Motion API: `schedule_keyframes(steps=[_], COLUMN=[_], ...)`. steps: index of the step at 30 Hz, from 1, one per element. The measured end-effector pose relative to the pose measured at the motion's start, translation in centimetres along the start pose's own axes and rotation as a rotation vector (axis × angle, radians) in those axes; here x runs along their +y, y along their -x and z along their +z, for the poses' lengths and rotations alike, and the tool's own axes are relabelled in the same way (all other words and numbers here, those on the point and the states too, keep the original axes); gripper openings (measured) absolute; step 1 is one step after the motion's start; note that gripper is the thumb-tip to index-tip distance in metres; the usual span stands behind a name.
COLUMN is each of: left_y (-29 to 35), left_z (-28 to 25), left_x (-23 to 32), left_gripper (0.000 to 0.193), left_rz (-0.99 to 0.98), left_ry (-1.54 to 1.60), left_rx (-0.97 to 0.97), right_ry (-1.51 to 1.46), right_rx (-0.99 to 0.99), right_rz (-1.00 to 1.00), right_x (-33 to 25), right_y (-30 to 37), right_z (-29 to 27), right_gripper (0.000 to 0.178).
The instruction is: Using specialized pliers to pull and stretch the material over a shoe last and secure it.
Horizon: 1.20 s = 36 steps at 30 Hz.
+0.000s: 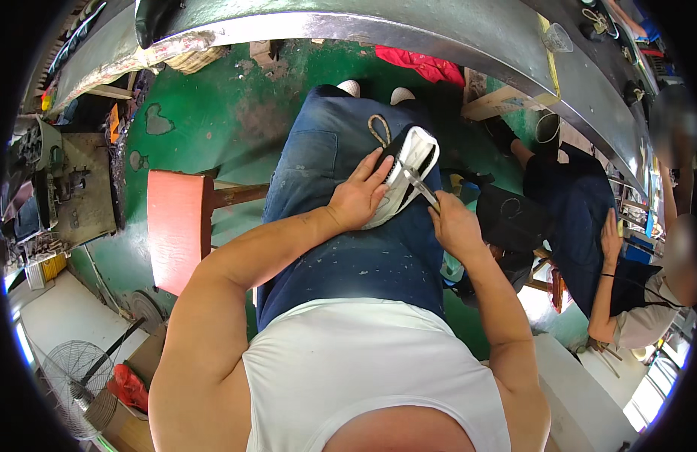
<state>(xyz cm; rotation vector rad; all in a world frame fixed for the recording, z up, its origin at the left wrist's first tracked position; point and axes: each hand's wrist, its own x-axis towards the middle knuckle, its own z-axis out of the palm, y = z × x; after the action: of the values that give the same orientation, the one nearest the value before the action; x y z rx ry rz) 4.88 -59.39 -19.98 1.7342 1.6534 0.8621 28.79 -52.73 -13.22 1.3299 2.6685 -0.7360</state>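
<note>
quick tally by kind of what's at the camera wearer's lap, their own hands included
Hands: 2, left hand and right hand
Black-and-white shoe-shaped piece: 1
Metal-headed hand tool: 1
Cord loop: 1
Total: 5

- what's along the top?
- a metal workbench (348, 29), with a translucent cup (558, 38) just beside a yellow strip (547, 64) toward its right end.
- and below?
- a green floor (213, 113), worn in patches, with a red cloth (424, 64) near the bench's edge.
- anything at left?
- a salmon-coloured seat (175, 230), a machine (43, 173) farther out, and a wire-caged fan (71, 377) at lower left, a red thing (128, 388) beside it, too unclear to name.
- at right?
- a co-worker (574, 218), legs in dark cloth.
</note>
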Motion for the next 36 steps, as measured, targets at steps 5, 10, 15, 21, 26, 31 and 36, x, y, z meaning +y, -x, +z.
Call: schedule_keyframes(steps=[5,10,15,21,26,31,36], left_y=[-1.3,-2.1,-3.4,-0.4,0.9,0.0,-2.5], left_z=[-1.3,-1.9,-3.0,-2.4,-2.0,-4.3,-10.8], left_x=[0.3,0.8,2.9,0.7,0.6,0.4,4.4], left_gripper=[0.055,0.057,0.060,0.068,0.081,0.096,0.088], left_rz=[0.096,0.009,-0.033,-0.050,-0.475,-0.278,-0.147], left_ry=[-0.182,-0.211,-0.290,-0.136,0.221,0.195,-0.120], left_rx=[-0.254,-0.346,-0.457,-0.464,-0.248,-0.394,-0.437], right_ry=[-0.137,-0.494,-0.579,-0.208,-0.491,-0.271,-0.835], right_rx=[-0.121,-0.462,0.109,-0.124,0.033,-0.177,0.030], right_rz=[0.081,0.264,0.126,0.104,-0.015,0.065,0.200], right_x=[1.6,2.6,-0.4,0.6,-1.3,0.0,1.6], right_y=[-0.1,-1.5,-2.4,-3.2,-0.4,0.1,4.0], right_z=[-0.2,-4.6,-3.4,-1.4,-1.2,1.0,4.7], right_gripper=[0.020,0.019,0.032,0.036,0.039,0.033,0.031])
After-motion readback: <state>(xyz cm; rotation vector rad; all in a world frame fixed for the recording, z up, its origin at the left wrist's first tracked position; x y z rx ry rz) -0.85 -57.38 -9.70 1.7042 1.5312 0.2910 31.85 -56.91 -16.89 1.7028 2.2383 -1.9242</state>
